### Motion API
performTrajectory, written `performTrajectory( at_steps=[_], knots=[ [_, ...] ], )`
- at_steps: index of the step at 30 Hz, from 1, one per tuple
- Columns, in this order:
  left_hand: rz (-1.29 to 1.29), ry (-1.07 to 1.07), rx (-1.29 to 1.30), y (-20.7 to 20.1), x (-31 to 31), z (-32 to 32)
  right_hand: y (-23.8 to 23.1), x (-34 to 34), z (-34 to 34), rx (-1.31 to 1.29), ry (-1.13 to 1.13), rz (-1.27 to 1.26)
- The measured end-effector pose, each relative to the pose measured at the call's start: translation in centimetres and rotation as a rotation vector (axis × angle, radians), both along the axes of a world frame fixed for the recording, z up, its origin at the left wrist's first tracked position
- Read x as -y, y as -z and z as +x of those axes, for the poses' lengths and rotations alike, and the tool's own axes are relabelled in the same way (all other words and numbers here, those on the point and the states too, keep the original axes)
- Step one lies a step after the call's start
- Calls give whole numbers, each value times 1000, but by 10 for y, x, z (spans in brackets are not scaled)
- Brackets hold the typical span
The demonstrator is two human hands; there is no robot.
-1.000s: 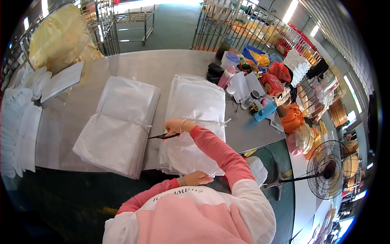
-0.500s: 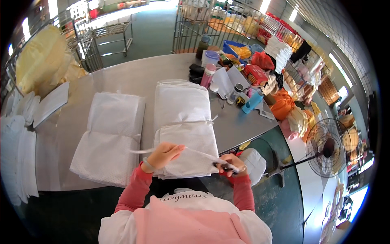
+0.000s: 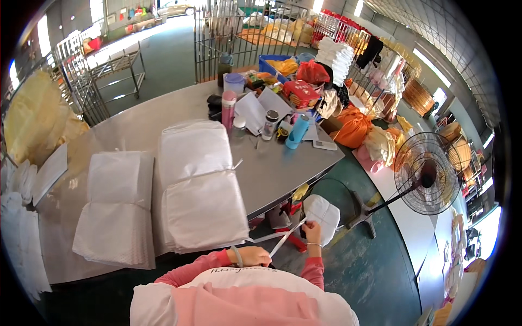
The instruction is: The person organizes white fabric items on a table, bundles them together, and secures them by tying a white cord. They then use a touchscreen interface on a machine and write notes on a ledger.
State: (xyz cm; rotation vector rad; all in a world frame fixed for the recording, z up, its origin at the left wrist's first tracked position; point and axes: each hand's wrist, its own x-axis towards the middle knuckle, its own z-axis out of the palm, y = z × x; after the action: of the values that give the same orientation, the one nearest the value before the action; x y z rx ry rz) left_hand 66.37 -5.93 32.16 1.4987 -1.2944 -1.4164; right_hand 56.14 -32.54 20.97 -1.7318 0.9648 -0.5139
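A narrow white strip [image 3: 281, 244] runs slantwise between my hands, just off the table's front edge. My right hand [image 3: 312, 232] pinches its upper end near a white seat [image 3: 323, 216]. My left hand [image 3: 251, 255] is closed on the lower end, close to my body; its fingertips are partly hidden, and a small dark thing beside them cannot be made out. A thick folded stack of white sheets or bags [image 3: 204, 206], bound round its middle with a white tie, lies just beyond my left hand. Left of it lies a similar tied stack [image 3: 114, 231].
Bottles, including a blue one [image 3: 297, 132] and a pink one [image 3: 228, 108], stand at the table's right among papers and a red box [image 3: 300, 93]. A standing fan [image 3: 427, 174] is at the right. More white pieces [image 3: 24, 239] lie far left.
My hands have moved right and off the stack, to the table's front edge. My right hand held a dark tool before; now it grips the strip. The view has turned right.
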Motion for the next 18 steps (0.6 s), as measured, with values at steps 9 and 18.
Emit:
performTrajectory(
  at_steps=[9, 18],
  knots=[
    [-166, -112, 103, 24, 84, -23, 25, 85, 29, -164, -210, -224],
    [165, -465, -118, 10, 86, -33, 21, 95, 159, -56, -648, -426]
  ],
)
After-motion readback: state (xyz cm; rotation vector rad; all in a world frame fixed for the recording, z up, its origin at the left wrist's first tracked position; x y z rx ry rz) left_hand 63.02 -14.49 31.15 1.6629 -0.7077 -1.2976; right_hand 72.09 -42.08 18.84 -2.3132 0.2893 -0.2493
